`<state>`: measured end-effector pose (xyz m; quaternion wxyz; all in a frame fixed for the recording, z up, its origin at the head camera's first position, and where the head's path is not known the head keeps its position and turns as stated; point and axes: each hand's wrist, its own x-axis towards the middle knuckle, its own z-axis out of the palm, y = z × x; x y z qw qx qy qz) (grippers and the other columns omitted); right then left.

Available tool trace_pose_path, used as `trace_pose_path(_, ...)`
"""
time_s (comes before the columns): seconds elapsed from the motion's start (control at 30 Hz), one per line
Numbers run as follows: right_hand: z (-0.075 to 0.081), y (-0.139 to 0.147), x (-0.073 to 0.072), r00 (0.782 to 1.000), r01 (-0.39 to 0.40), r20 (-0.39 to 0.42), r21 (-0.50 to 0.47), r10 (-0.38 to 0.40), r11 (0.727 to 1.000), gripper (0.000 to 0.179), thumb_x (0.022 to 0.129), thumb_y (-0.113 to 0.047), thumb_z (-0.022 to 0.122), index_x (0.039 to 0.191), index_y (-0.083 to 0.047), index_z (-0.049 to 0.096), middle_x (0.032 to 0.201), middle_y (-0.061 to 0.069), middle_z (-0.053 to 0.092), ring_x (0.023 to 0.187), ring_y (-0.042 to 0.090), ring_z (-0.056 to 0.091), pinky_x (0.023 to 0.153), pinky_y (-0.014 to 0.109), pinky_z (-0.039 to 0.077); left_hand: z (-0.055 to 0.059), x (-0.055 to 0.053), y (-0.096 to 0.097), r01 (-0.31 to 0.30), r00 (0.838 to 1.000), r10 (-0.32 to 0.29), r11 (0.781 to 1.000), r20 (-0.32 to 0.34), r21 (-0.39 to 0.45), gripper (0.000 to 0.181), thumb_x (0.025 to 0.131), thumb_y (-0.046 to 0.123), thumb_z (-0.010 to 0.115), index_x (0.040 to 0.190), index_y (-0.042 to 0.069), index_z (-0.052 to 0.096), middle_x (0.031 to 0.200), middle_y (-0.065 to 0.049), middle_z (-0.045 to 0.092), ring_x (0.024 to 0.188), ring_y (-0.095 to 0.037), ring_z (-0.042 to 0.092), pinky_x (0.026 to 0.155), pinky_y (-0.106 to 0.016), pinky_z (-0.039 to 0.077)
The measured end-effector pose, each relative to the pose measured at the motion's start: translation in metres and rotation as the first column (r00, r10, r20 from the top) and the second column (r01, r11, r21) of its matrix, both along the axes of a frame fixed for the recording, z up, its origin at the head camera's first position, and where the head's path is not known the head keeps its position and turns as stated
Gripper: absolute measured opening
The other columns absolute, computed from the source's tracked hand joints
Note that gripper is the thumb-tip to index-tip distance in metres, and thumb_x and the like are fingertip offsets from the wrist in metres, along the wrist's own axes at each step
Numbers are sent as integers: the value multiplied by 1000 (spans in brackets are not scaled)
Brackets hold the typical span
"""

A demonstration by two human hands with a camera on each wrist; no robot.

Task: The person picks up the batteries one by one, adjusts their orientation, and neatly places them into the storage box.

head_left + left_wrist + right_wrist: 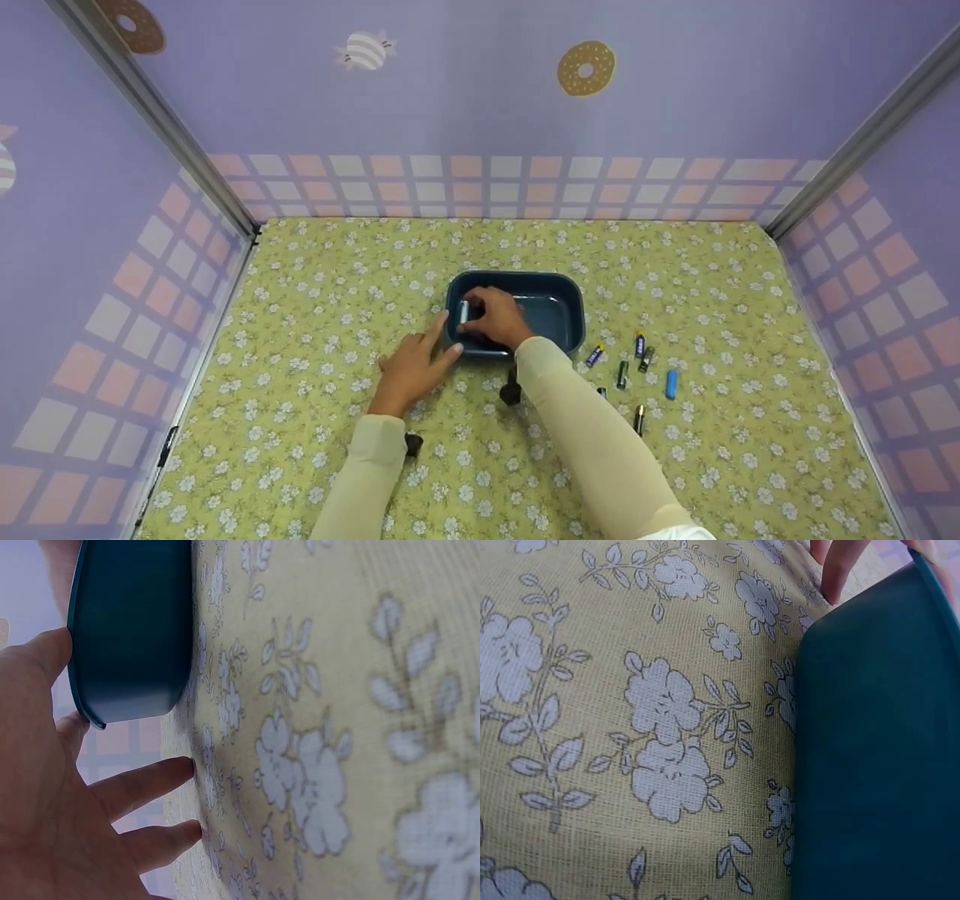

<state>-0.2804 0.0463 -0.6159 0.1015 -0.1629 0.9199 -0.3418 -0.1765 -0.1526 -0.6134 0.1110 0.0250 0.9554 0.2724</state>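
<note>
A dark teal plastic basin (566, 300) stands on the flowered cloth, its side wall (135, 630) large in the left wrist view. My right hand (499, 315) reaches into the left part of the basin and pinches a pale blue and silver battery (464, 311) between thumb and fingers. At the basin's left corner, my left hand (412, 367) touches the rim with thumb and forefinger. Its other fingers (157, 784) are spread, their tips down at the cloth. The right wrist view shows the basin's outer wall (877, 735); the battery is hidden there.
Right of the basin lie several loose batteries, among them a purple and yellow one (595, 355), a dark green one (622, 374), a bright blue one (671, 384) and a black one with a gold end (639, 420). Purple patterned walls (480, 90) enclose the table on three sides.
</note>
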Motion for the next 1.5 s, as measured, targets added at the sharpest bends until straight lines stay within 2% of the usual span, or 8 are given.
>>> trace_pose_path(0.17, -1, -1, 1, 1000, 13, -11, 44, -12, 999, 57, 80, -46, 87, 130, -26, 68, 122, -1, 67, 115, 20, 63, 100, 53, 50, 2, 0, 0, 5, 1000, -5, 1000, -5, 11, 79, 92, 86, 34, 159, 56, 5, 157, -11, 47, 139, -38, 49, 103, -86, 23)
trace_pose_path(0.4, -3, -2, 4, 1000, -6, -21, 92, 8, 996, 59, 79, -49, 87, 130, -27, 68, 120, 0, 67, 111, 20, 64, 97, 50, 52, 4, 1, 0, 13, 1000, -13, 1000, 3, 12, 82, 92, 84, 34, 162, 50, 8, 157, -13, 46, 138, -39, 51, 102, -86, 25)
trace_pose_path(0.73, -5, -5, 3, 999, -20, -40, 183, 27, 983, 59, 78, -55, 86, 129, -31, 68, 120, -1, 66, 112, 23, 63, 101, 62, 46, 2, 1, 0, 5, 1000, -5, 1000, 6, 4, 80, 92, 86, 32, 160, 54, 4, 157, -12, 46, 139, -38, 50, 103, -86, 24)
trace_pose_path(1.3, -12, -4, 3, 998, -12, -63, 224, 27, 974, 61, 77, -58, 85, 130, -33, 67, 123, 1, 64, 113, 26, 62, 104, 71, 40, 3, 0, 2, 9, 1000, -9, 1000, 10, 1, 83, 90, 88, 31, 161, 51, 8, 157, -13, 46, 140, -39, 49, 102, -86, 24)
trace_pose_path(1.5, -10, -4, 3, 997, -21, -63, 217, 35, 976, 60, 77, -57, 85, 129, -32, 67, 122, 2, 64, 111, 26, 62, 101, 68, 43, 3, 1, 1, 4, 1000, -4, 1000, 1, -9, 83, 91, 87, 31, 162, 51, 8, 155, -12, 49, 138, -37, 51, 102, -85, 26)
